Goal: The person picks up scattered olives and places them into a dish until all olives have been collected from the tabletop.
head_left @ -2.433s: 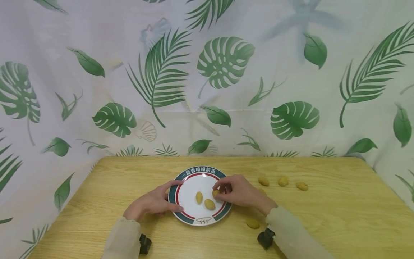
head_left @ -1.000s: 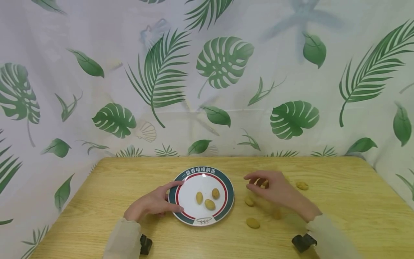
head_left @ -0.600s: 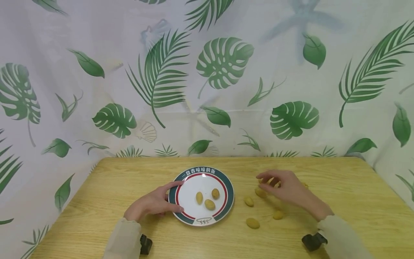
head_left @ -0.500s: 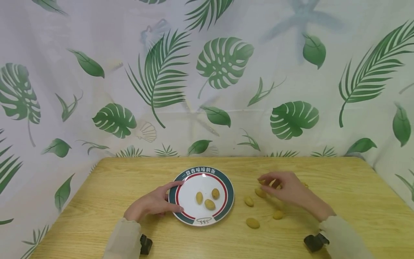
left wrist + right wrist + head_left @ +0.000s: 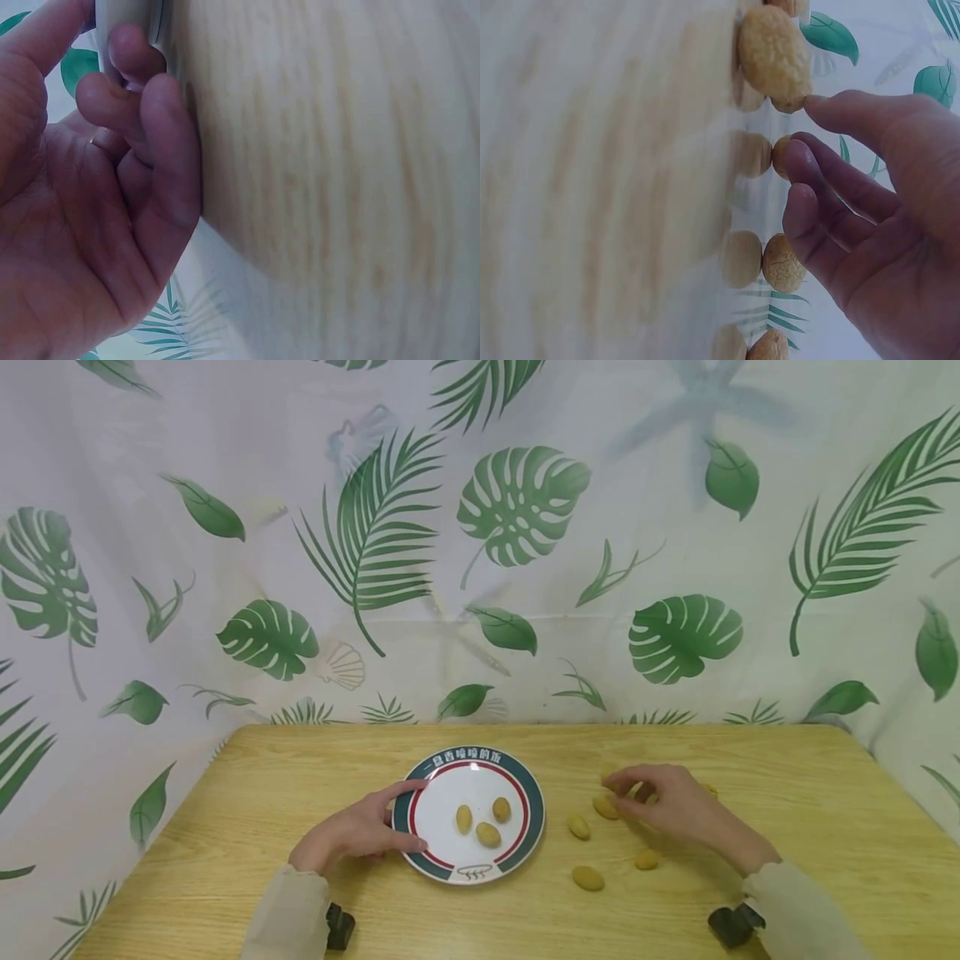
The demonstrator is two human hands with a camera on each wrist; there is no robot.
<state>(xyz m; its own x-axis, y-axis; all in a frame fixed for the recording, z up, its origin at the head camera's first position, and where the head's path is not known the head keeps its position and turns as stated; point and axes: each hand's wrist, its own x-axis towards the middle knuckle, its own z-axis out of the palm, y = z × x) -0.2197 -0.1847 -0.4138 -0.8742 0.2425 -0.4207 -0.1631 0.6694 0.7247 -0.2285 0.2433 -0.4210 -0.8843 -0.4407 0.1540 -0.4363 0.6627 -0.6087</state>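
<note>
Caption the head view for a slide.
Left hand grips plate with three yellowish lumps; right hand among loose lumps on table.

A row of 7 white Chinese characters [image 5: 462,757] runs along the far side of the dark teal rim on the round, glossy white plate [image 5: 535,814] with a red ring; it appears to read "一盘香喷喷的饭", the 2nd and last characters being less clear. Opposite, a white rim panel [image 5: 475,872] bears a dark line-drawn emblem.

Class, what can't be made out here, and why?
Head view: rightmost brown piece, mostly behind the right hand.
Head view: part of the plate, behind the left hand.
Left wrist: plate, mostly cut off by top edge.
Right wrist: lowest piece, cut off by bottom edge.
</note>
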